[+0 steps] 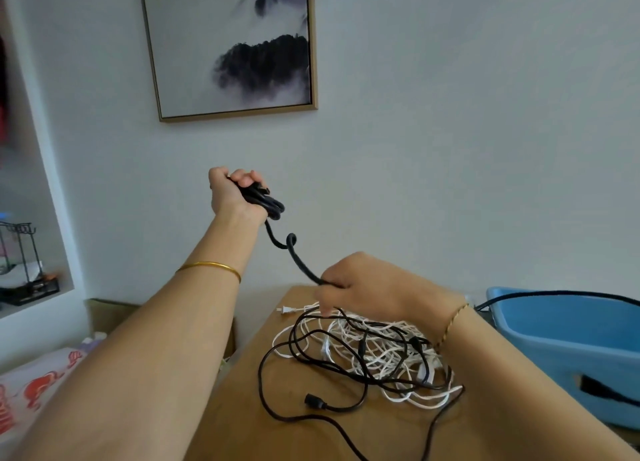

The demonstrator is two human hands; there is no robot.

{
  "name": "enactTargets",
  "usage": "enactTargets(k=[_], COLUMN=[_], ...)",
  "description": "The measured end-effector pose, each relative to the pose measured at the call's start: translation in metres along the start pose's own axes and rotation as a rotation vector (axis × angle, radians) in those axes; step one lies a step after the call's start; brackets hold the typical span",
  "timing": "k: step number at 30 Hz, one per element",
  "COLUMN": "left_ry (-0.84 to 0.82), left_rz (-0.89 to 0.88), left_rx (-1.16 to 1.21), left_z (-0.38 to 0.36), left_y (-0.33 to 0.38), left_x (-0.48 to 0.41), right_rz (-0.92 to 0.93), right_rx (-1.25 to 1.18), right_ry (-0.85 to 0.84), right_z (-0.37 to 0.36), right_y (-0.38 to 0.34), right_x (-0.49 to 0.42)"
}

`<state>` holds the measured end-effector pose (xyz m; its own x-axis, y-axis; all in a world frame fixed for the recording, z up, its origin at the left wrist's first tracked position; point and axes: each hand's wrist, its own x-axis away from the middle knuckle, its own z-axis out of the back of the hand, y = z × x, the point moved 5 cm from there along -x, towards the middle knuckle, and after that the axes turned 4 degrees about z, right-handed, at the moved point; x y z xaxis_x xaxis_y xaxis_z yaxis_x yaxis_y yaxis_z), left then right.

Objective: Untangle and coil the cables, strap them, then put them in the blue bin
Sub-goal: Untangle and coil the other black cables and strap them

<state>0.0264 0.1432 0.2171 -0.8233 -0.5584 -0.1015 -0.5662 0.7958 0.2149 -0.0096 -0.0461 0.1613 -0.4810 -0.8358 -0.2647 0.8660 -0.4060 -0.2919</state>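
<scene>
The blue bin (540,343) stands at 4 o'clock, just beside the desk (242,408). A thin black lead (554,292) arcs over its rim; whether it lies inside I cannot tell. At 10 o'clock the raised left grip (235,192) is closed round a few coiled loops of a thick black cable (298,258). The right grip (360,284), at 5 o'clock, is curled round the same cable lower down. Beneath it a tangle of black and white cables (374,353) lies on the desk. A white bag (38,377) at 8 o'clock bears red print, too blurred to read.
</scene>
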Motion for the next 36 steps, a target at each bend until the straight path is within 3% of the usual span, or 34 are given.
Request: enactTargets(k=[4,9,18,26,32,36], left_ry=[0.031,-0.137,-0.262,-0.392,-0.557,-0.684], left_rz=[-0.115,-0.257,-0.433,-0.008,0.471,0.649], left_rx=[-0.365,-0.933,-1.531,-1.738,-1.390,-1.219], left_z=[0.012,0.007,0.001,0.008,0.021,0.017], left_y=[-0.005,-0.014,-0.021,-0.033,-0.043,-0.044], left_x=[0.000,0.001,0.016,0.026,0.047,0.061], right_rz=[0.043,0.050,0.046,0.212,0.236,0.139], right_rx=[0.131,0.292,0.616,0.743,0.672,0.514], right_ry=[0.225,0.486,0.684,0.775,0.772,0.755], right_z=[0.030,0.062,0.086,0.100,0.101,0.090], right_y=[-0.010,-0.009,-0.010,0.005,0.032,0.054], right_x=[0.000,-0.005,-0.018,-0.037,-0.052,-0.054])
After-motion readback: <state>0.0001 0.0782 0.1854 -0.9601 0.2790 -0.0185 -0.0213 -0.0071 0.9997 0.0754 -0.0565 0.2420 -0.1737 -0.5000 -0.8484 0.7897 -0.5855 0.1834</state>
